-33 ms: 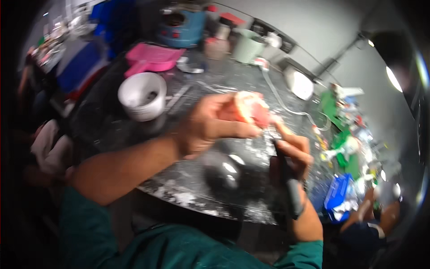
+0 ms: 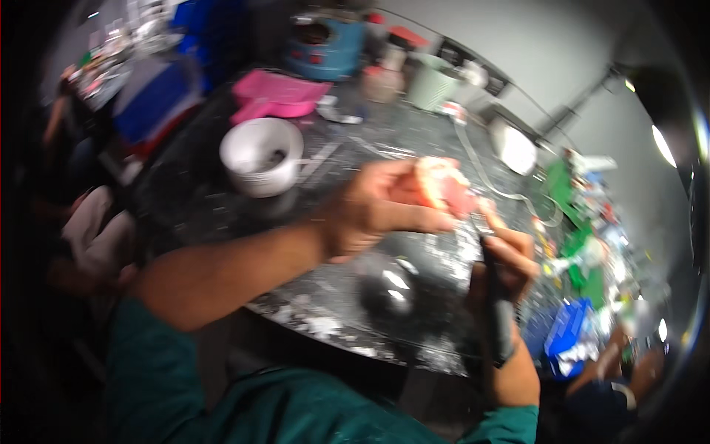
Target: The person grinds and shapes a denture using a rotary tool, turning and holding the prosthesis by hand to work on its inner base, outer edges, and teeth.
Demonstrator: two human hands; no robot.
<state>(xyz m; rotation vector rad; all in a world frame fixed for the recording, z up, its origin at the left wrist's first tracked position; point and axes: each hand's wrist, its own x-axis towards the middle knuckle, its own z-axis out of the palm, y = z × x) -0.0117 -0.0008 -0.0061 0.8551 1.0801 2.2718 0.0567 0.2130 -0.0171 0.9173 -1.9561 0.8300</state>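
Note:
My left hand (image 2: 370, 211) is closed around a small rounded piece (image 2: 447, 189), pink with a pale cream edge, held above the middle of the table. Its exact kind is lost in blur. In my right hand (image 2: 512, 255) is a thick dark-handled tool (image 2: 497, 318), its handle slanting down toward my wrist. The tool's slim metallic tip points up at the piece's near right side; I cannot tell whether it touches. Below both hands, a glossy dark round form (image 2: 388, 285) with bright highlights shows on the tabletop.
White dust and crumbs lie along the front edge of the dark table (image 2: 196, 203). At the left stands a white bowl (image 2: 259, 181), behind it a pink dustpan (image 2: 277, 96) and a blue machine (image 2: 325, 55). A white cord (image 2: 484, 177) runs rightward. People sit at both sides.
The whole view has slid slightly, so everything appears farther right. Both hands keep their hold, and the tool stays beside the pink piece.

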